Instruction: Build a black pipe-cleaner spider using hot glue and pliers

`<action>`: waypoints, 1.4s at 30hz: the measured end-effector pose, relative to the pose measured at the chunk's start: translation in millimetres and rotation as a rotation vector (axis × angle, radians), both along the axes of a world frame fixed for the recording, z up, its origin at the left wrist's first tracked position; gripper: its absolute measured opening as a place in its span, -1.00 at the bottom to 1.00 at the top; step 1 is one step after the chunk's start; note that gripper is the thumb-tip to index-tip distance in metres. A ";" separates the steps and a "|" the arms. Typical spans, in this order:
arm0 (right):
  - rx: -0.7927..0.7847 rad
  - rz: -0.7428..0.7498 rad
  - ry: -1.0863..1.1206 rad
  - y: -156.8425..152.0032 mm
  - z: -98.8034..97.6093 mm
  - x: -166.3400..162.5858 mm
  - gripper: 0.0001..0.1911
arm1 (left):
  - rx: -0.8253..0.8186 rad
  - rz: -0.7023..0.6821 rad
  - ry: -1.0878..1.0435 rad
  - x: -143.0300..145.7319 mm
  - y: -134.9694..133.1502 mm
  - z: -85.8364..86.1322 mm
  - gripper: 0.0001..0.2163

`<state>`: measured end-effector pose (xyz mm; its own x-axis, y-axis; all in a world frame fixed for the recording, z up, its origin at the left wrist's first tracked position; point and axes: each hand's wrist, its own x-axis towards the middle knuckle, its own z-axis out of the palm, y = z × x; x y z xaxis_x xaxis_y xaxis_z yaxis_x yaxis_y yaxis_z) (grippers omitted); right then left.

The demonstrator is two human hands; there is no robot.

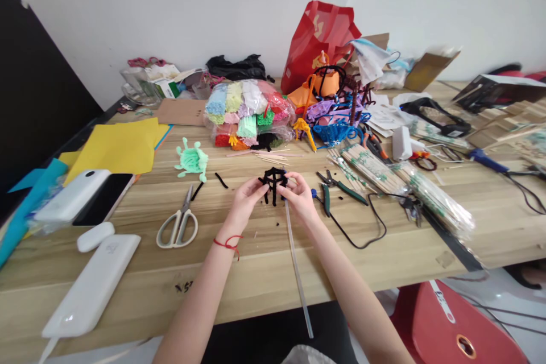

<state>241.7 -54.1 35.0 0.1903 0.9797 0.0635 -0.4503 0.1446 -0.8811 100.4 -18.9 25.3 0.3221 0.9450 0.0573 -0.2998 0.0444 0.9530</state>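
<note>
Over the middle of the table, my left hand [247,199] and my right hand [299,194] pinch opposite sides of a small cage-like shape of bent black pipe cleaners [273,182], with short legs hanging down. A long translucent glue stick [297,273] runs from under my right hand past the table's front edge. Something blue [314,193] shows partly behind that hand. Left of my left hand lie white-handled scissors [178,227] and a short cut piece of black pipe cleaner [221,180]. A mint-green pipe-cleaner piece [191,160] with curled legs rests farther back.
Green-handled pliers [341,189] and a black cord [362,247] lie to the right, near packs of wooden sticks [373,169]. Bagged pipe-cleaner bundles [247,114] and a red bag [318,40] stand behind. At left are a phone [103,199], a white power bank [91,287] and yellow sheets [115,148].
</note>
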 end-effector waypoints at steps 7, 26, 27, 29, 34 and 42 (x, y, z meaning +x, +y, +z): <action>-0.008 0.034 0.015 1.0 -3.1 1.3 -0.56 | -0.063 -0.029 -0.100 -1.8 2.0 2.9 -0.74; 0.003 0.080 0.011 1.1 -5.2 2.1 -0.49 | -0.027 0.053 -0.019 -5.2 2.9 2.7 -0.70; 0.007 0.081 0.014 1.2 -5.6 2.1 -0.50 | -0.028 0.055 -0.016 -5.4 2.8 2.5 -0.70; 0.008 0.081 0.020 1.3 -5.9 1.8 -0.50 | -0.034 0.056 -0.010 -5.6 2.8 2.2 -0.71; -0.021 0.078 0.042 1.0 -5.4 0.9 -0.50 | -0.037 0.053 0.002 -5.0 2.8 2.3 -0.76; -0.044 0.077 0.085 2.4 -7.4 2.8 -0.47 | -0.061 -0.002 -0.014 -7.4 1.4 3.9 -0.76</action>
